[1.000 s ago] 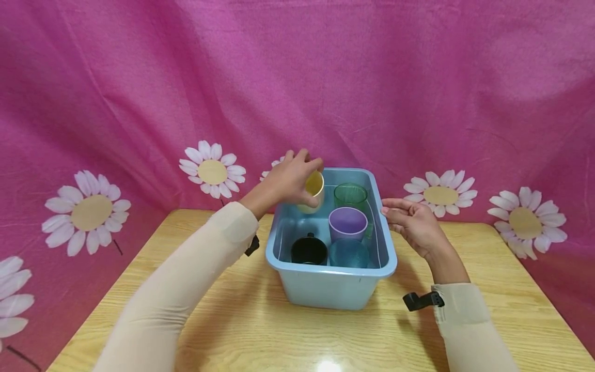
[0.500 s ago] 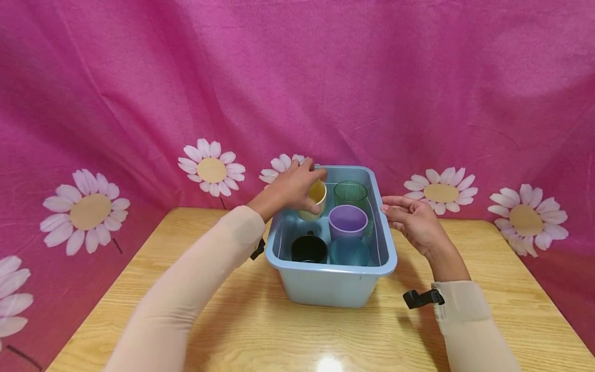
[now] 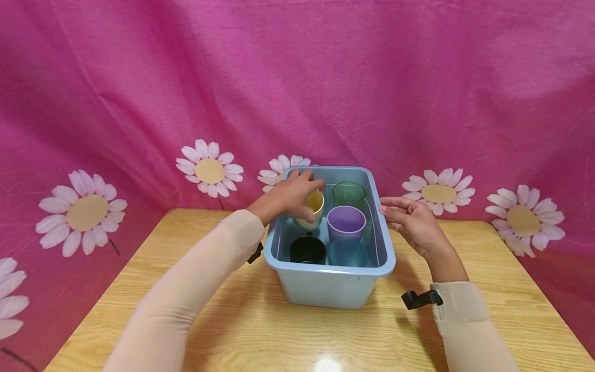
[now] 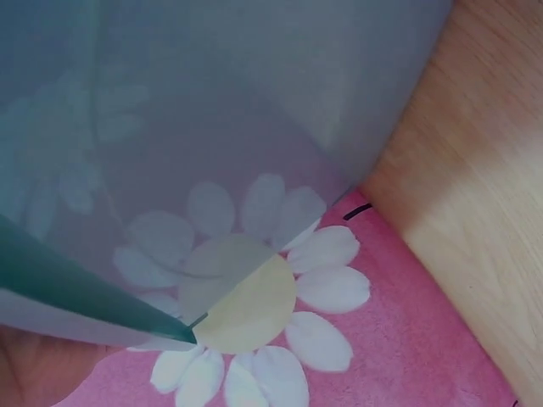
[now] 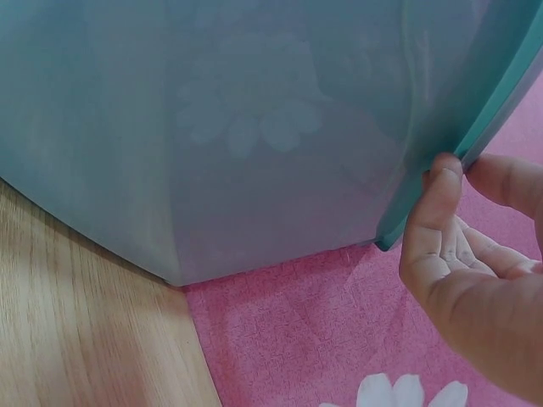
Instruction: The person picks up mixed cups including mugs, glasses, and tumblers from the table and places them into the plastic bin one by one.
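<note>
A light blue plastic tub (image 3: 325, 287) stands on the table. Inside its far left part, my left hand (image 3: 296, 196) grips a cup with a yellow inside (image 3: 316, 202), thumb on the near side and fingers over the far side. My right hand (image 3: 411, 223) pinches the tub's right rim between thumb and finger, seen closely in the right wrist view at the rim (image 5: 501, 89). A purple cup (image 3: 346, 221), a green glass (image 3: 348, 192), a blue glass (image 3: 347, 252) and a black mug (image 3: 308, 250) stand in the tub. The tub's side hides the cup from the left wrist view.
The wooden table (image 3: 232, 320) carries the tub near its far edge. Behind it hangs a pink cloth (image 3: 297, 77) printed with white daisies. Each sleeve bears a black wrist mount, such as the right one (image 3: 420, 299).
My left hand has lowered the yellow cup deeper into the tub's far left part, and the cup stands more upright. The right hand stays at the rim.
</note>
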A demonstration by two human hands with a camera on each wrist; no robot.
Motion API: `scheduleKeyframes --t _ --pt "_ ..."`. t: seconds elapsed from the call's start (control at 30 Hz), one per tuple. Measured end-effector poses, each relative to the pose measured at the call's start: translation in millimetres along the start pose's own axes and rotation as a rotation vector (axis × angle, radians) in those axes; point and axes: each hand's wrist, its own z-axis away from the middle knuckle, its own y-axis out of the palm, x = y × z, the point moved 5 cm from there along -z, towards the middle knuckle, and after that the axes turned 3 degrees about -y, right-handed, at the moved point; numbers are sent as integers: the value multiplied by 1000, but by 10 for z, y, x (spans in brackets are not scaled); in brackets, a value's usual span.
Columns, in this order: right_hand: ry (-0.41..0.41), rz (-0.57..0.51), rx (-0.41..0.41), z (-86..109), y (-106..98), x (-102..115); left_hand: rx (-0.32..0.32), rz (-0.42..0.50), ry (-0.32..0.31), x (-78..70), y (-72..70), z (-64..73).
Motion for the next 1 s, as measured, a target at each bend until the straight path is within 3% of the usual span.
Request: scheduleKeyframes --t 0.53,1.0 --pt "0 8 9 -17 8 7 109 -26 54 -6 147 -41" --pt "-18 -17 6 -5 -5 -8 252 -98 173 -53 251 -148"
